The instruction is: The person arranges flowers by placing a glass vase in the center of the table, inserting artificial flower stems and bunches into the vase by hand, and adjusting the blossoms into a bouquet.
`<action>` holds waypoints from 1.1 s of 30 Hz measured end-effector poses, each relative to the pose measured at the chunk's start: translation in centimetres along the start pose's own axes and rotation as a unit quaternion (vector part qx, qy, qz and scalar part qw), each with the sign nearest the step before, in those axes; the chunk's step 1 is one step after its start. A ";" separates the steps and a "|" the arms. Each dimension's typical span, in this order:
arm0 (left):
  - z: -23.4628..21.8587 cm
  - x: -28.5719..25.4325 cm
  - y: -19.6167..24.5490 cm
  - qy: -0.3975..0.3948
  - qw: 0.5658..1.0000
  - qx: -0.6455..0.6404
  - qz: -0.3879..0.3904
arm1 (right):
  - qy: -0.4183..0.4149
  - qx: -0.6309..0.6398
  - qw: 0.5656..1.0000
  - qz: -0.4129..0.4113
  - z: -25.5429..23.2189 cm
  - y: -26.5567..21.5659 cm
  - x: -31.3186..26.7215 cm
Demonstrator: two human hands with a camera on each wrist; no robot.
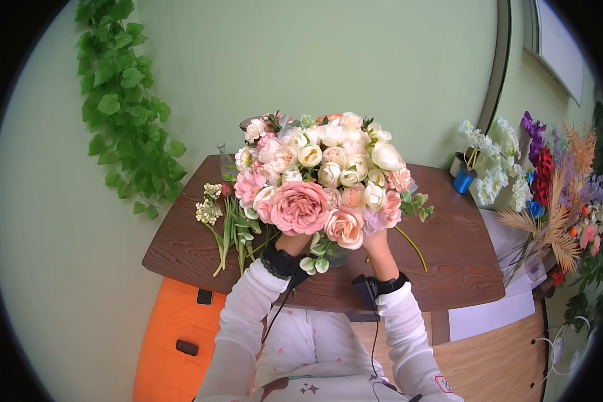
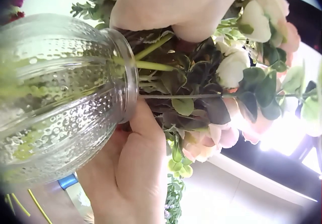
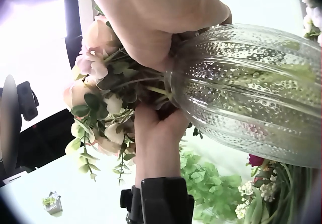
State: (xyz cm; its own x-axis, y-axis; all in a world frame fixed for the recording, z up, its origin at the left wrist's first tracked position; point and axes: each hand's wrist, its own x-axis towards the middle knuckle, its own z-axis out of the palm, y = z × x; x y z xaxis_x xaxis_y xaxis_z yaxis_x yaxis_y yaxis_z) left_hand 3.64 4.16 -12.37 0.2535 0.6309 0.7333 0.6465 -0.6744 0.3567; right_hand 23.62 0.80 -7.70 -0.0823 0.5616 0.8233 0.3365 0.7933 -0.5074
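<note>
both hands meet at the neck of a rounded, ribbed clear glass vase [image 2: 55, 98]. the right hand [image 2: 133, 166] grips it, thumb at the rim; the left hand [image 2: 176, 7] sinks its fingers among leaves, so their hold cannot be told. a domed bouquet of pink, peach and white flowers [image 1: 338, 161] stands in the vase, over a dark brown wooden table [image 1: 455, 228].

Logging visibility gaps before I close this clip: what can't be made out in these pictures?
Head view: the fingers of the left hand and right hand, covered by the bouquet.
Head view: most of the glass vase, also behind the bouquet.
Both wrist views: the glass vase's base, cut off by the picture edge.
Head view: the lower dark object on the orange surface, too small to identify.
</note>
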 end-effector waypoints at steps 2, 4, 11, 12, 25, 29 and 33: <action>0.3 0.3 -0.1 0.003 1.000 0.006 -0.002 | -0.010 0.009 1.000 -0.013 -0.1 -0.1 -0.1; 0.1 -0.1 -0.3 0.005 1.000 0.012 -0.004 | -0.012 -0.007 1.000 -0.015 -0.1 0.9 -0.5; -5.3 0.0 6.1 -0.009 0.991 -0.136 -0.001 | -0.082 0.009 0.996 0.042 0.2 2.2 -1.8; -6.4 -0.3 7.2 -0.010 0.986 -0.167 0.001 | -0.082 0.010 0.996 0.041 0.5 2.5 -2.1; -8.0 1.3 10.7 0.047 0.947 -0.296 0.113 | -0.052 0.093 0.981 0.164 -0.3 -1.4 -1.5; -7.7 1.2 9.9 0.044 0.933 -0.332 0.132 | -0.049 0.070 0.992 0.089 0.3 -1.6 -1.8; -6.9 1.3 9.1 0.040 0.919 -0.362 0.149 | -0.043 -0.011 0.998 0.047 1.1 -1.1 -2.5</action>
State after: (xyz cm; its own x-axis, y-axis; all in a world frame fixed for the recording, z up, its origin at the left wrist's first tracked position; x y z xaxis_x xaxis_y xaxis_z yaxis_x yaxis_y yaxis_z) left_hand 4.88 -3.84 -4.18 0.2688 0.3661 0.8909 -0.0994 -0.9095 0.4037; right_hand 22.41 -1.22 -9.52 -0.1300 0.6517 0.7473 0.3669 0.7318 -0.5744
